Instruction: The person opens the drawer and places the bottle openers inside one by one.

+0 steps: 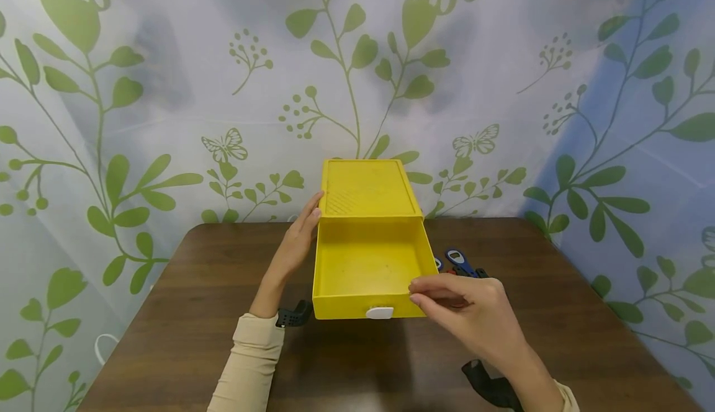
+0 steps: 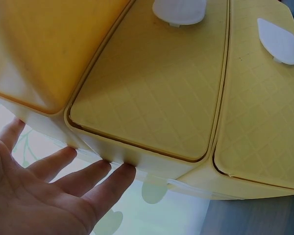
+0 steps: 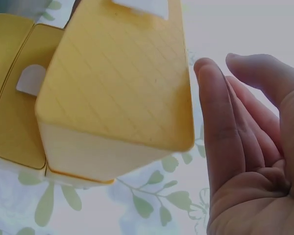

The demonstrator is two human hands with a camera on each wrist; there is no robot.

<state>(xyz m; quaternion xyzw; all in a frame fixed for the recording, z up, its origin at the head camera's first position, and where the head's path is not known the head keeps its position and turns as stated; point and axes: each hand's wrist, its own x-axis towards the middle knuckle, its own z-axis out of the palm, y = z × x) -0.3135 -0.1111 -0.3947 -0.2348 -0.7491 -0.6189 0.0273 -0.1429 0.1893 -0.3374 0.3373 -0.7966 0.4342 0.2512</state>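
Observation:
A yellow drawer cabinet stands on the table with its top drawer pulled out. The inside of that drawer is bare, and a white tab handle sits on its front. Two closed lower drawers with white tabs show in the left wrist view. My left hand rests straight fingertips against the cabinet's left side. Beside the drawer's front right corner is my right hand. Its thumb and fingers stand slightly apart with nothing between them, and the right wrist view shows a gap to the drawer.
Right of the cabinet, partly hidden behind the drawer and right hand, lie a blue-and-white tool and some small dark items. The brown wooden table backs onto a leaf-patterned curtain. A black band is at the left wrist.

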